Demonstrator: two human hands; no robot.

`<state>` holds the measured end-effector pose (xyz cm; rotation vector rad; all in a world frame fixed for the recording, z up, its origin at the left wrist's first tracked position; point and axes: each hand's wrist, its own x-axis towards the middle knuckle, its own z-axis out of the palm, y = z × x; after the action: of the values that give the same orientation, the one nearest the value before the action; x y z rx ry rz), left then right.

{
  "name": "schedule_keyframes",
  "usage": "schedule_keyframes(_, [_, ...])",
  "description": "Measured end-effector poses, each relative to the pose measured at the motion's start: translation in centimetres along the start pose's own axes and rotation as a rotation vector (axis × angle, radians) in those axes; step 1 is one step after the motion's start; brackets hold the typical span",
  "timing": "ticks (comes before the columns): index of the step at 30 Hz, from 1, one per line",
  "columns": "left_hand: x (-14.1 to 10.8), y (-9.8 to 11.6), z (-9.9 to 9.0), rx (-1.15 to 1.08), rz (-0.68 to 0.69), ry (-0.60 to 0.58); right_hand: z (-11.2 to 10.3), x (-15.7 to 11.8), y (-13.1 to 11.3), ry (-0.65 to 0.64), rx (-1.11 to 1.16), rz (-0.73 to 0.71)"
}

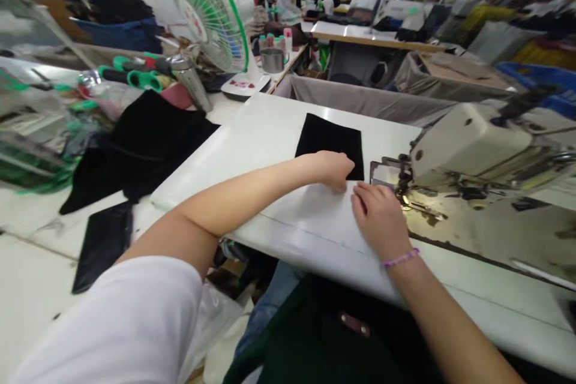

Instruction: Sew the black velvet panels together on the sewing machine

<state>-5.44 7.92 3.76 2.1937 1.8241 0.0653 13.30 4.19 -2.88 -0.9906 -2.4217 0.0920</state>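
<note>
A black piece of fabric (330, 137) lies flat on the white sewing table (270, 126). Over its near edge my left hand (335, 170) is closed, its fingers curled down at the cloth; the fingertips are hidden. My right hand (380, 216), with a purple bracelet on the wrist, is just to the right and nearer me. Its fingers are drawn together, their tips close to the fabric's near right corner; whatever they pinch, if anything, does not show. Right of both hands stands the sewing machine (472, 144), its lit needle area (407, 201) close to my right fingers.
More black fabric (144, 138) is heaped on the left, beside a flat black item (103, 243). Behind stand a green-rimmed fan (211, 12), a metal mug (272, 60) and a steel flask (191, 81). A fabric-lined bin (351, 99) borders the table's far side.
</note>
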Motion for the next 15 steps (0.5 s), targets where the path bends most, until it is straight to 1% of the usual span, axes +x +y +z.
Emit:
schedule_keyframes(1, [-0.7, -0.4, 0.2, -0.006, -0.017, 0.017, 0.2, 0.0, 0.2, 0.028, -0.006, -0.023])
schedule_keyframes(3, [-1.6, -1.2, 0.2, -0.012, -0.084, 0.107, 0.4, -0.2, 0.6, 0.075, -0.022, -0.076])
schedule_keyframes(5, [-2.6, -1.9, -0.6, -0.014, -0.172, 0.204, 0.5, -0.4, 0.9, 0.092, -0.025, -0.120])
schedule_keyframes(6, [-3.6, -2.1, -1.1, -0.026, -0.195, 0.249, 0.5, -0.5, 1.0, 0.094, -0.024, -0.136])
schedule_keyframes(7, [-5.1, -2.2, -1.6, -0.071, -0.177, 0.301, 0.4, -0.6, 1.1, 0.093, -0.024, -0.149])
schedule_keyframes(8, [-7.2, -2.3, -1.8, -0.161, -0.118, 0.361, 0.4, -0.6, 1.2, 0.094, -0.025, -0.158])
schedule_keyframes(9, [-9.8, -2.3, -1.8, -0.290, -0.030, 0.412, 0.4, -0.7, 1.2, 0.097, -0.027, -0.164])
schedule_keyframes(10, [-12.9, -2.4, -1.3, -0.491, 0.097, 0.452, 0.4, -0.7, 1.3, 0.099, -0.031, -0.167])
schedule_keyframes(11, [-16.1, -2.5, -0.4, -0.711, 0.172, 0.412, 0.4, -0.8, 1.3, 0.100, -0.036, -0.171])
schedule_keyframes(12, [-19.3, -2.7, 1.1, -0.924, 0.192, 0.268, 0.5, -0.8, 1.3, 0.100, -0.040, -0.174])
schedule_keyframes(13, [-22.1, -2.9, 3.0, -1.113, 0.161, 0.036, 0.5, -0.8, 1.3, 0.096, -0.044, -0.180])
schedule_keyframes(14, [-24.5, -3.1, 5.3, -1.264, 0.024, -0.147, 0.5, -0.8, 1.3, 0.094, -0.047, -0.186])
schedule_keyframes(15, [-26.1, -3.2, 7.8, -1.333, -0.229, -0.270, 0.6, -0.8, 1.3, 0.092, -0.051, -0.192])
